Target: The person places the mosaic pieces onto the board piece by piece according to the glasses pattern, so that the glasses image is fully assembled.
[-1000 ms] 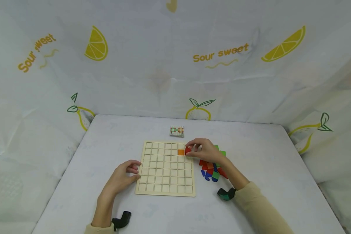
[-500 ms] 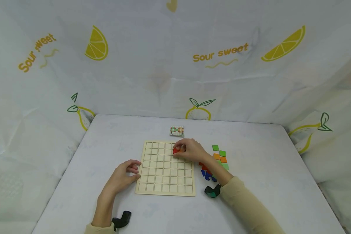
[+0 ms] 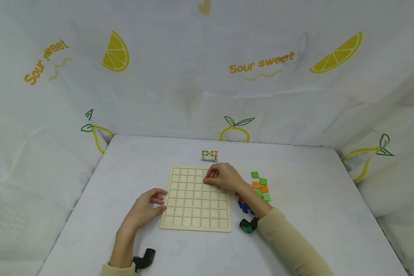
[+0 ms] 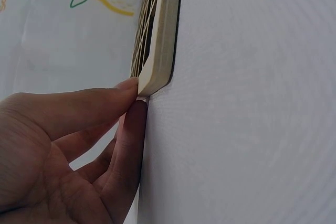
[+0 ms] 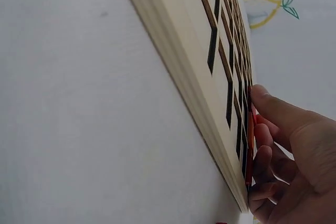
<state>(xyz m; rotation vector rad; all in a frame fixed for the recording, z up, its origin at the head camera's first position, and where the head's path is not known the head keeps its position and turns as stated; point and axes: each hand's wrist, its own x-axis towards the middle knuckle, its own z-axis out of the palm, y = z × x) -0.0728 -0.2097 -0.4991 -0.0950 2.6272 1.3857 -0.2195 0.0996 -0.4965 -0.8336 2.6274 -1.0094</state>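
The square wooden grid board (image 3: 184, 201) lies flat on the white table. My right hand (image 3: 224, 176) is over its upper right part, thumb and fingertips at a small red tile (image 3: 207, 178) in a cell. The right wrist view shows an orange tile (image 5: 250, 132) beside it and another red piece (image 5: 249, 169) below, both mostly hidden by the hand in the head view. My left hand (image 3: 146, 205) touches the board's left edge with thumb and fingertips. In the left wrist view its thumb (image 4: 126, 90) meets the board's pale rim.
Right of the board lie several loose tiles: green squares (image 3: 255, 174), orange squares (image 3: 264, 188) and blue pieces (image 3: 244, 207), partly hidden by the right forearm. A small pattern card (image 3: 209, 154) lies behind the board. Each wrist wears a black camera (image 3: 145, 259).
My right hand has moved left across the board with the red tile, past the orange one, and its fingers have now lowered onto the cell. My left hand has stayed in place.
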